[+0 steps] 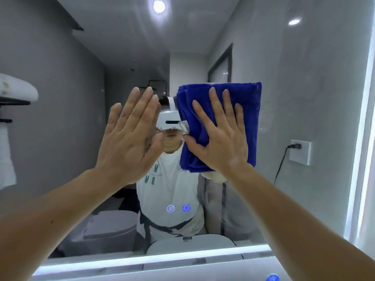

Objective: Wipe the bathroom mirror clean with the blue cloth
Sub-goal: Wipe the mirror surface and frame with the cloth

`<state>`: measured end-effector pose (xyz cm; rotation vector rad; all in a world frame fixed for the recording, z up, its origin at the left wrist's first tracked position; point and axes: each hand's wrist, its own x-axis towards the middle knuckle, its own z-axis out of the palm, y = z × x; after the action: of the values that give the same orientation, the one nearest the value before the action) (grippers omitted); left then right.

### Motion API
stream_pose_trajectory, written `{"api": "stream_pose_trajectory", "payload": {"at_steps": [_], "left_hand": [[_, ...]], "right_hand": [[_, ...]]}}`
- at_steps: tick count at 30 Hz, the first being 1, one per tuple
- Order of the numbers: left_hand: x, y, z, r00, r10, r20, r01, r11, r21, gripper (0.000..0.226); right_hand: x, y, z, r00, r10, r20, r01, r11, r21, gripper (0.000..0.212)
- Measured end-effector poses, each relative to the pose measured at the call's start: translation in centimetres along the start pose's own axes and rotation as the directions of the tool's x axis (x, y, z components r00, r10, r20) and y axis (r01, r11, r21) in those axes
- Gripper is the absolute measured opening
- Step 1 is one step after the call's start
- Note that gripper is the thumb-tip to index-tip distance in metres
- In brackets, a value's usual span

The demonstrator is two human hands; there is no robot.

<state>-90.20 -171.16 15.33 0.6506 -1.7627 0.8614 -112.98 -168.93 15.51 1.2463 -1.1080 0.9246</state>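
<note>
A person stands facing a large bathroom mirror (284, 88), both bare arms raised toward the glass.

The right hand (221, 138) lies flat on a folded blue cloth (250, 110) and presses it against the mirror. Its fingers are straight and spread apart, and the thumb stretches out along the cloth's left edge. The cloth sits a little right of the middle of the glass, at about head height, with its top edge above the fingertips and its lower corner below the heel of the hand.

The left hand (129, 136) is held up just beside the cloth, palm toward the glass, fingers straight and close together, holding nothing. Whether it touches the glass cannot be told.

A lit strip (154, 260) glows white along the mirror's bottom edge, and another runs up the right edge. Two small round touch buttons (170, 208) shine blue low in the glass.

Reflected in the mirror are the person, in a white headset (168, 120) and a white shirt (168, 191), a pale toilet (109, 226) at lower left, and a white wall socket (300, 152) at right with a black plug and cable in it. A white towel (16, 88) sits on a black rack (14, 102) at far left. Two ceiling lights (158, 6) glow overhead.
</note>
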Motion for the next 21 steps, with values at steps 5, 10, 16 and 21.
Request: {"api": "stream_pose_trajectory", "payload": {"at_steps": [5,10,16,21], "left_hand": [[-0.6,0.8,0.1,0.999,0.023,-0.035,-0.024,0.999,-0.023,0.064],[-0.8,2.2,0.1,1.0,0.016,0.016,-0.015,0.998,-0.062,0.065],[-1.4,3.0,0.6,0.999,0.026,0.019,-0.024,0.996,-0.089,0.065],[-1.9,2.9,1.2,0.999,0.028,0.043,-0.025,0.998,-0.058,0.065]], "right_hand": [[-5.5,0.2,-0.2,0.998,-0.052,0.031,0.051,0.998,0.021,0.067],[-10.2,-0.3,-0.4,0.997,-0.042,0.058,0.039,0.998,0.051,0.066],[-16.6,-0.7,-0.1,0.993,-0.062,0.099,0.058,0.997,0.047,0.074],[-22.8,-2.5,-0.4,0.981,-0.029,0.192,0.029,1.0,0.006,0.082]]}}
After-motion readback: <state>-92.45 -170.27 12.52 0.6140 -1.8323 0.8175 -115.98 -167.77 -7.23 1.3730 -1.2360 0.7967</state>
